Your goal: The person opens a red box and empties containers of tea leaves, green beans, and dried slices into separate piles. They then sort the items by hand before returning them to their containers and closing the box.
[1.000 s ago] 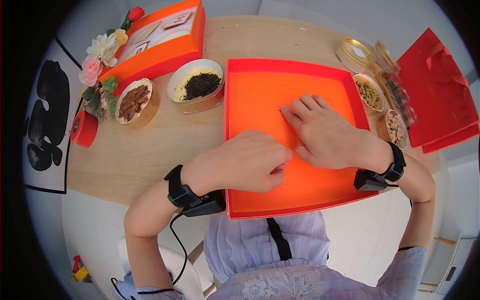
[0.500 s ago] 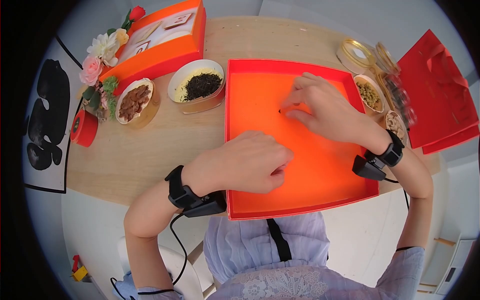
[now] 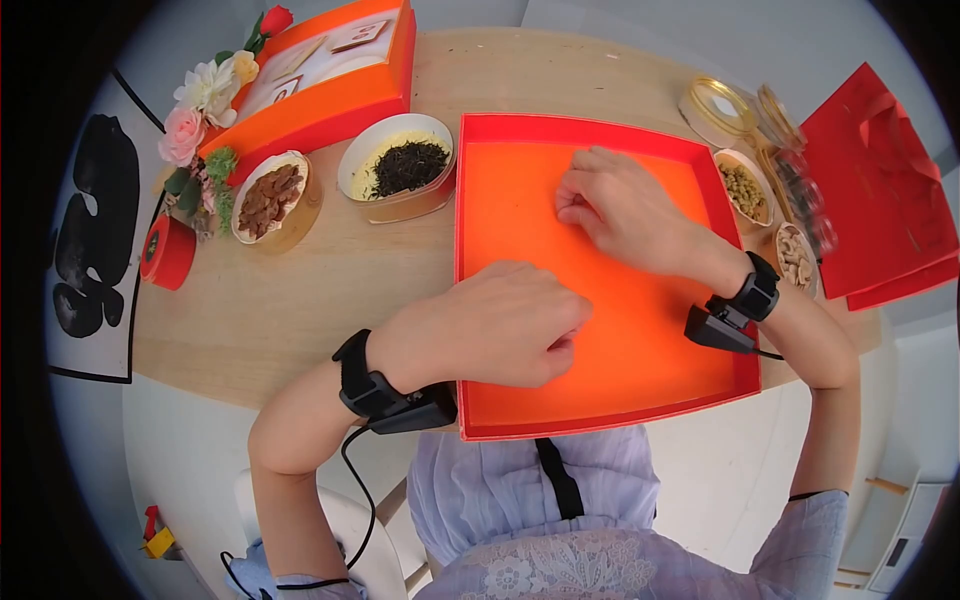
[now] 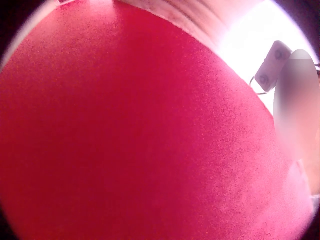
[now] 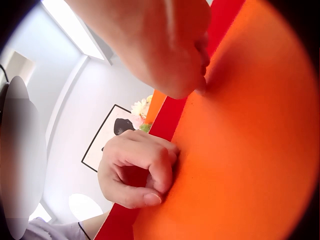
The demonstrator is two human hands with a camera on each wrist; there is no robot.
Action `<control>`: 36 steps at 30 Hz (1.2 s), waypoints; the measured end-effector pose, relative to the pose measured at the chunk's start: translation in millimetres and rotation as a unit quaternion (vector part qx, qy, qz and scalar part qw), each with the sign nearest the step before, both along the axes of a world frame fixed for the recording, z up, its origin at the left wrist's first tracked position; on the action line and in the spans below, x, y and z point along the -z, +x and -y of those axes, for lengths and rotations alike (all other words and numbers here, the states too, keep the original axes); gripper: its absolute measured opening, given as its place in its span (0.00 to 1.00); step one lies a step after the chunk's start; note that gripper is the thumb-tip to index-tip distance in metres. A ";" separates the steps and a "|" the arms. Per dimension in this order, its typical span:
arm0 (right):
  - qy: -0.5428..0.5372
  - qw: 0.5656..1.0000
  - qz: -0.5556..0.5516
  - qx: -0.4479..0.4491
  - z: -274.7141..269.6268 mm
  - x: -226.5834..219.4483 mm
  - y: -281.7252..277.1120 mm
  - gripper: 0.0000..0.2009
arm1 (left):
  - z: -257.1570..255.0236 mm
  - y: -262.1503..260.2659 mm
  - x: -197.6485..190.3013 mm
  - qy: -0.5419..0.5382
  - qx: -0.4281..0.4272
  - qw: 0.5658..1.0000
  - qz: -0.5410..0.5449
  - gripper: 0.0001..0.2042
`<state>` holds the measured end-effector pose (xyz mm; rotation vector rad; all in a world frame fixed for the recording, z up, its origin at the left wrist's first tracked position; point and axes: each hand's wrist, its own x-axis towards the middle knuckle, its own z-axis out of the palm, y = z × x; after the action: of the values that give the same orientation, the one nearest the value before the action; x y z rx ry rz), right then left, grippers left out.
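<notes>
A shallow red box with an orange floor stands in front of the person. My left hand rests over its near left part, the fingers curled with nothing seen in them. In the right wrist view the left thumb lies close to the orange floor. My right hand is farther in, near the middle of the box. Its fingers are curled together, fingertips right at the floor, over the spot where a small dark speck showed earlier. That speck is hidden now; I cannot tell whether the fingers pinch it.
Left of the box stand a bowl of dark tea leaves, a bowl of brown pieces, a red round tin, flowers and an orange box. At right are two bowls of dried food, a gold-rimmed tin and a red bag.
My right hand lifted and opened beside the dark speck, then came down over it with the fingers drawn together. My left hand has stayed in place.
</notes>
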<state>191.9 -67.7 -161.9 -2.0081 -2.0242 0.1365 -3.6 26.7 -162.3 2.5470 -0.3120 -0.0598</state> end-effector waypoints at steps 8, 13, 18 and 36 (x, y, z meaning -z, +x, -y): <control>-0.011 1.000 0.024 0.001 -4.4 9.8 3.8 0.05 | 0.2 -0.6 -0.7 -0.003 0.006 1.000 0.010 0.06; 0.081 0.996 0.035 -0.005 -29.3 -4.9 7.8 0.05 | -0.5 -0.7 -0.8 -0.006 0.004 1.000 0.002 0.05; 0.127 0.991 -0.013 -0.040 -88.9 -30.7 -24.4 0.03 | -1.8 -1.1 3.8 -0.010 0.004 1.000 0.021 0.06; 0.166 0.968 -0.114 -0.150 -120.0 -18.1 -32.6 0.11 | -1.0 -1.9 9.0 -0.017 -0.004 0.999 0.042 0.06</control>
<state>159.4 52.3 -143.8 -1.4130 -2.0309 0.0791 -5.5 27.7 -171.4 2.5204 -0.3325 0.0548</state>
